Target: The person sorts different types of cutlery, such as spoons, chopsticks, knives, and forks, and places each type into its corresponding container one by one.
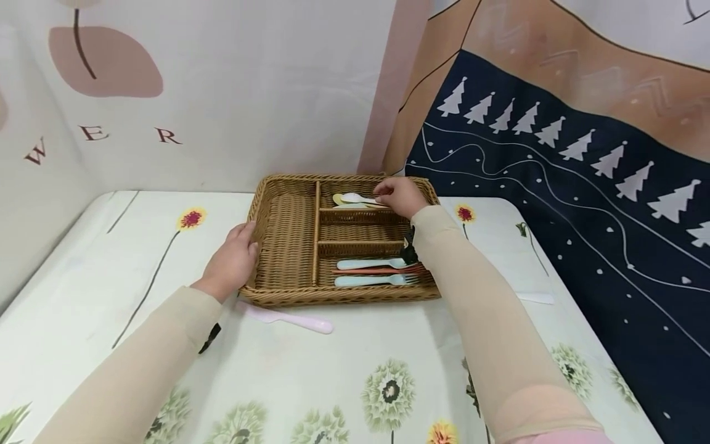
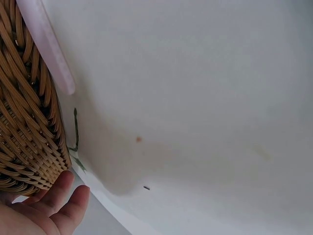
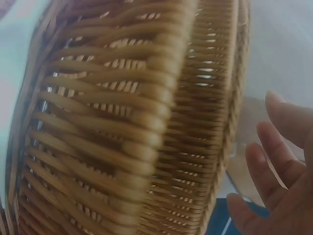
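Note:
A wicker cutlery basket (image 1: 288,296) with several compartments stands on the table. My left hand (image 1: 230,259) rests against its left side, fingertips right at the rim; in the left wrist view, loosely bent fingers (image 2: 61,191) show beside the woven corner. Over the back right compartment reaches my right hand (image 1: 402,196), fingertips close to the handle end of a white spoon (image 1: 352,197). That spoon overlaps a yellow spoon (image 1: 337,199). The right wrist view shows this hand's fingers (image 3: 266,171) apart beside the basket, with nothing seen between them.
Light blue forks (image 1: 363,280) and an orange-red utensil (image 1: 360,271) lie in the front right compartment. A pink plastic knife (image 1: 299,320) lies before the basket. Right of the right forearm is a white utensil (image 1: 535,298). Behind the table hangs a printed curtain (image 1: 249,111).

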`<state>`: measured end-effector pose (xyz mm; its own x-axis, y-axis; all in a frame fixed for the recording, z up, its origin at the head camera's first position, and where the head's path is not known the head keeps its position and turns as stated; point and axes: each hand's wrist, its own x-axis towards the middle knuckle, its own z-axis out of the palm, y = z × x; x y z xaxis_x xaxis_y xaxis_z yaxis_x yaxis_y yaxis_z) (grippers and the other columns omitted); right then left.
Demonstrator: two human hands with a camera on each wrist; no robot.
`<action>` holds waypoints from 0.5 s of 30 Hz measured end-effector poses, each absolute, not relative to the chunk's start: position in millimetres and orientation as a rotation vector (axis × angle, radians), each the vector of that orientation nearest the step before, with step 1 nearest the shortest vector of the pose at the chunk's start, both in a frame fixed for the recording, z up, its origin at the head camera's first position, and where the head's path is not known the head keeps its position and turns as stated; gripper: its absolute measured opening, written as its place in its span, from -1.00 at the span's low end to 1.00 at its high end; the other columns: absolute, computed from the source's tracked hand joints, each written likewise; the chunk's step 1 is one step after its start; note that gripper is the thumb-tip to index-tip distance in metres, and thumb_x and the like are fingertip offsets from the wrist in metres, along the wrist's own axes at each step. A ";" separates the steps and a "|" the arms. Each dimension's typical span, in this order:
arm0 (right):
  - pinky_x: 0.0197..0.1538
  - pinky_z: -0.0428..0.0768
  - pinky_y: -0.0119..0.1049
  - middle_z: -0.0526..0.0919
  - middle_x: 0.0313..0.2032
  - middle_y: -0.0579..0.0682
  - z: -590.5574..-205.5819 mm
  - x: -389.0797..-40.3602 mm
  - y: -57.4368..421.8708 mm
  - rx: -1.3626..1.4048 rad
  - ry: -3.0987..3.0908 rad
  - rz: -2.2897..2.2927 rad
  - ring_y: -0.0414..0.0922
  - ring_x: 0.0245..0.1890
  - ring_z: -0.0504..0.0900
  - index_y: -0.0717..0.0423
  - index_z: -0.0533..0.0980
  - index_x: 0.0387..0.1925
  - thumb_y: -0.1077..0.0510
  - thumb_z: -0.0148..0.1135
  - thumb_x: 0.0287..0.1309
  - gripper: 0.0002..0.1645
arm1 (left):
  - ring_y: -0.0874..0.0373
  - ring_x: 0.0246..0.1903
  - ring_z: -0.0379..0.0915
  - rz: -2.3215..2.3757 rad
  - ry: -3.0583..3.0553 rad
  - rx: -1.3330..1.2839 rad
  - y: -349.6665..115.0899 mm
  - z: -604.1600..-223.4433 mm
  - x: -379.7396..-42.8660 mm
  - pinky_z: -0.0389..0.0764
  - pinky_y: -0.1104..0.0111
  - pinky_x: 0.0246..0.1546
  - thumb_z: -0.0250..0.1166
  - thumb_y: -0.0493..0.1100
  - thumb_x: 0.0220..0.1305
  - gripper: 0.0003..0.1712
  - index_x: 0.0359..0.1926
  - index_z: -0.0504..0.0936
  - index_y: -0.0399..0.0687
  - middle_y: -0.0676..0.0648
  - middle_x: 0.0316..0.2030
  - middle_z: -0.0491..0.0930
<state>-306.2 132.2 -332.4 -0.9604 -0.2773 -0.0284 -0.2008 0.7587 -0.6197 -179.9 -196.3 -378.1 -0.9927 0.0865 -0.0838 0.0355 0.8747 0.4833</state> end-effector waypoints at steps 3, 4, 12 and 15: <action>0.05 0.55 -0.13 0.60 -0.04 0.13 -328.2 -301.5 128.1 -0.423 2.836 -1.003 0.02 -0.03 0.53 0.19 0.59 0.04 0.20 0.21 0.30 -0.69 | -0.42 0.28 0.13 0.755 2.940 0.097 -198.3 -378.7 -178.0 0.31 -0.19 0.22 -0.24 -0.18 0.54 -0.36 0.49 -0.18 -0.34 -0.43 0.43 -0.11; 0.06 0.55 -0.13 0.60 -0.03 0.13 -326.6 -299.7 126.5 -0.435 2.830 -1.009 0.01 -0.02 0.53 0.20 0.58 0.05 0.20 0.20 0.30 -0.68 | -0.43 0.27 0.13 0.755 2.939 0.096 -199.2 -378.8 -177.2 0.31 -0.19 0.22 -0.25 -0.17 0.54 -0.36 0.49 -0.19 -0.34 -0.43 0.43 -0.11; 0.06 0.56 -0.17 0.59 -0.02 0.08 -314.2 -283.5 124.6 -0.470 2.794 -1.069 -0.03 -0.01 0.53 0.15 0.58 0.05 0.19 0.20 0.30 -0.69 | -0.46 0.24 0.15 0.730 2.942 0.115 -199.9 -379.9 -177.4 0.34 -0.21 0.18 -0.27 -0.17 0.54 -0.36 0.49 -0.21 -0.35 -0.48 0.40 -0.12; 0.03 0.56 -0.18 0.58 -0.04 0.06 -310.4 -275.3 129.1 -0.476 2.802 -1.079 -0.05 -0.05 0.52 0.12 0.58 0.06 0.18 0.19 0.31 -0.69 | -0.45 0.25 0.13 0.727 2.938 0.131 -195.8 -379.6 -180.9 0.32 -0.22 0.19 -0.27 -0.17 0.54 -0.35 0.49 -0.21 -0.34 -0.47 0.40 -0.12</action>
<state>-275.3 129.1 -310.4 -0.9459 -0.3239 0.0176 -0.2520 0.6997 -0.6685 -180.9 -195.8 -379.6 -0.9900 0.1106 -0.0875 0.0570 0.8813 0.4691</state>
